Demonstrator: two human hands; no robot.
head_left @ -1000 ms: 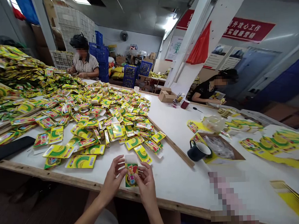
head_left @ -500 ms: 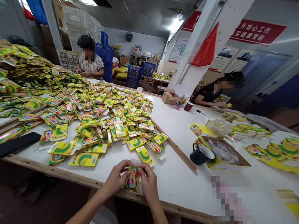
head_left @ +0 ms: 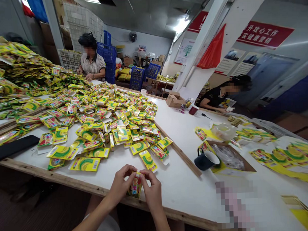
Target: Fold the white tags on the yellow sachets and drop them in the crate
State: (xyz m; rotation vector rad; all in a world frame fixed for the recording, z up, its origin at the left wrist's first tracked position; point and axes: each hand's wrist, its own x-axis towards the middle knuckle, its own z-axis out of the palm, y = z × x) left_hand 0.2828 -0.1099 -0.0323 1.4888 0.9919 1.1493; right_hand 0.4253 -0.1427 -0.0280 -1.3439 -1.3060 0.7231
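Observation:
At the table's near edge, a small printed box in green, red and yellow stands upright between my hands. My left hand pinches its upper left side, thumb and forefinger at the top edge. On the upper right corner, my right hand has its thumb and fingertips closed, close to the left fingertips. The lower part of the box is uncovered, while the fingers partly hide its top. Just beyond my hands lie loose boxes of like print, the nearest being a yellow box with a banana picture.
A large pile of boxes spreads over the left and middle of the white table. A wooden strip, a dark mug and an open carton with clear plastic lie right. Two people sit across the table.
The pale flap standing above the box has come down, and a yellow edge shows at the top. My fingertips have drawn closer together there. The view has shifted slightly.

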